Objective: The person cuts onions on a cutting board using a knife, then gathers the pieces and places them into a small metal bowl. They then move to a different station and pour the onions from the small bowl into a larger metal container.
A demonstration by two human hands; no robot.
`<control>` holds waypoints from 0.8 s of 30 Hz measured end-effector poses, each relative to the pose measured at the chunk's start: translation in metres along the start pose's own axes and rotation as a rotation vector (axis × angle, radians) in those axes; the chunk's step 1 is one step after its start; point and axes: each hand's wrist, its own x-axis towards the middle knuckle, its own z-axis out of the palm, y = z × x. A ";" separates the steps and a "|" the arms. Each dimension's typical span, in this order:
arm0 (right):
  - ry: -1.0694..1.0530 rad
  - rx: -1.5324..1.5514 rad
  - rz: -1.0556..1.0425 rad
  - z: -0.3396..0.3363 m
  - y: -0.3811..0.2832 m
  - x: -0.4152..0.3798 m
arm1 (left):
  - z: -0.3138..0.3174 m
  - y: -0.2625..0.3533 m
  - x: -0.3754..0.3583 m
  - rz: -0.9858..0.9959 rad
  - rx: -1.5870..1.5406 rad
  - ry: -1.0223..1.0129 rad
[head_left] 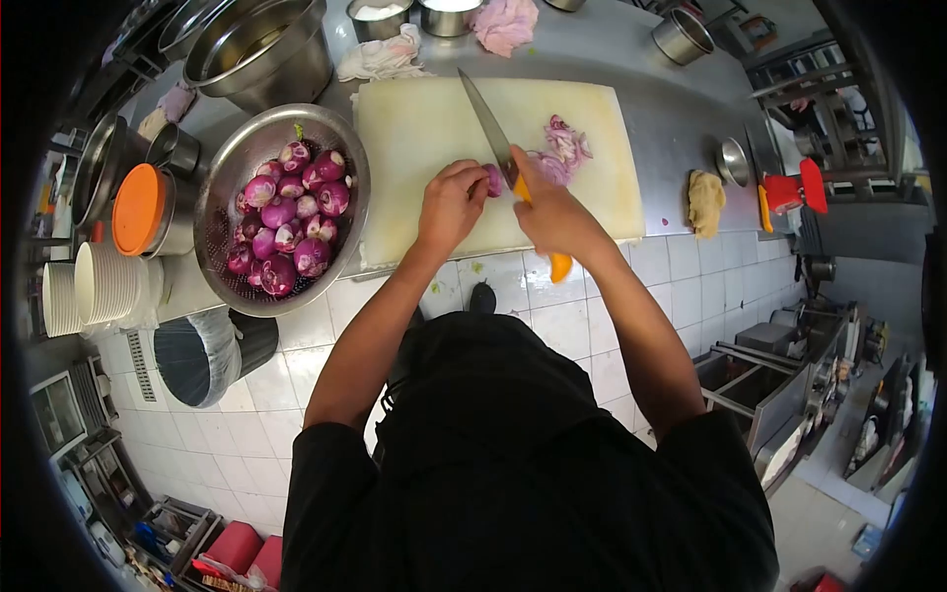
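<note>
My right hand grips the yellow handle of a large kitchen knife, its blade pointing away from me over the white cutting board. Fingers bent, my left hand holds a red onion piece on the board, just left of the blade. Sliced red onion lies in a loose pile right of the knife. To the left of the board, a perforated steel colander holds several peeled red onions.
Steel pots stand at the back left, near a crumpled white cloth and a pink cloth. A tan cloth and small steel bowl lie at right. Below the counter's left side is a lined bin.
</note>
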 end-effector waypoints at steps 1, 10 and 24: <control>-0.009 -0.033 0.005 0.000 -0.001 -0.013 | 0.000 0.000 0.000 0.003 -0.003 0.003; 0.145 -0.177 -0.038 0.053 0.031 -0.006 | -0.001 0.003 0.000 -0.004 -0.002 0.005; 0.207 -0.188 -0.199 0.022 0.078 0.030 | -0.013 0.012 0.037 0.141 0.229 -0.375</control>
